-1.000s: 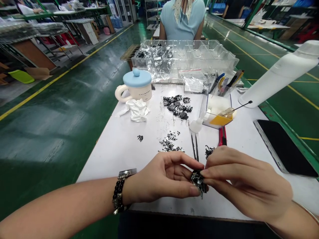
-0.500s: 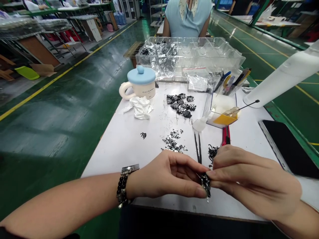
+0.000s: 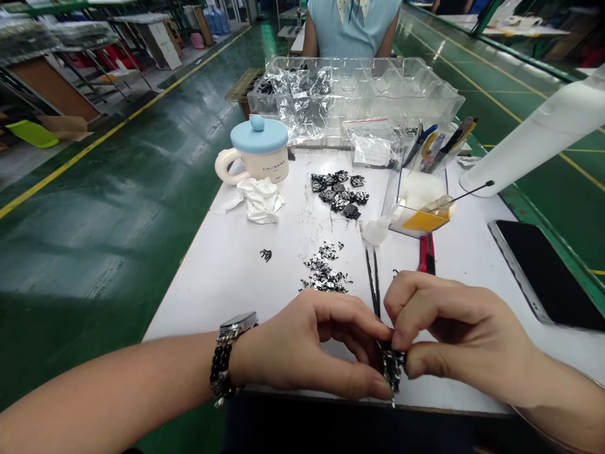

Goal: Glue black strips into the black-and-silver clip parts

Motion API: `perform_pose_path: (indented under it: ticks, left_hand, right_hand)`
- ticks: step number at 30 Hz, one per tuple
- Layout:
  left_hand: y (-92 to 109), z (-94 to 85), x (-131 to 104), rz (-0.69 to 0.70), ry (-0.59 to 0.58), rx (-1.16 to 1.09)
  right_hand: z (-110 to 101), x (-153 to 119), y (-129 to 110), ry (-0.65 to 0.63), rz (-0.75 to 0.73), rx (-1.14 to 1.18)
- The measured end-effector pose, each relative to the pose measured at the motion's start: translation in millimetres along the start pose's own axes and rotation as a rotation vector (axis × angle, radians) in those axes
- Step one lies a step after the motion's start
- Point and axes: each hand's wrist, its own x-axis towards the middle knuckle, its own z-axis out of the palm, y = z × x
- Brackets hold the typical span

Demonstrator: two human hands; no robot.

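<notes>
Near the table's front edge, my left hand (image 3: 321, 347) pinches a small black-and-silver part (image 3: 392, 367) between thumb and fingers. My right hand (image 3: 454, 334) is closed at the part's right side, its fingertips against the part's upper end. Black tweezers (image 3: 373, 280) lie just beyond the fingers. A pile of small silver and black pieces (image 3: 326, 268) is past my left hand, with a few black bits (image 3: 266, 255) to its left. Farther back sits a group of black assembled parts (image 3: 340, 192).
A lidded mug (image 3: 262, 154) and crumpled tissue (image 3: 261, 200) stand at the back left. To the right are a pen holder (image 3: 418, 202), red cutter (image 3: 426, 253), phone (image 3: 543, 271) and white tube (image 3: 534, 139). Clear trays (image 3: 392, 104) lie before a seated person (image 3: 352, 31).
My right hand's fingers have shifted and bent, now gripping higher on the part, with the thumb spread lower. The held part sits slightly lower in view. The whole view has shifted a little.
</notes>
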Motion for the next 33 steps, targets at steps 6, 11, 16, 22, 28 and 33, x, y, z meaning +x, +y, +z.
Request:
perform_pose_path:
  ticks: [6, 11, 16, 22, 28, 33]
  left_hand:
    - [0.2, -1.1, -1.1, -0.058, -0.024, -0.017]
    - [-1.8, -1.9, -2.5, -0.165, -0.048, -0.121]
    - [0.1, -2.2, -1.7, -0.226, -0.04, -0.163]
    - [5.3, -1.3, -1.6, -0.352, -0.106, -0.109]
    - [6.2, -1.1, -0.9, -0.421, -0.122, -0.067]
    - [5.7, -2.2, -1.1, -0.468, -0.13, -0.129]
  right_hand:
    - [-0.9, 2.8, -2.7, -0.034, -0.134, -0.123]
    - [0.8, 3.1, -4.5, -0.031, -0.184, -0.17]
    - [1.6, 2.3, -0.4, -0.024, -0.105, -0.064]
    - [-1.0, 3.6, 0.5, -0.232, 0.002, -0.037]
    - [-0.8, 6.5, 1.9, -0.309, 0.09, 0.072]
    - [0.7, 6.2, 2.4, -0.318, 0.078, 0.089]
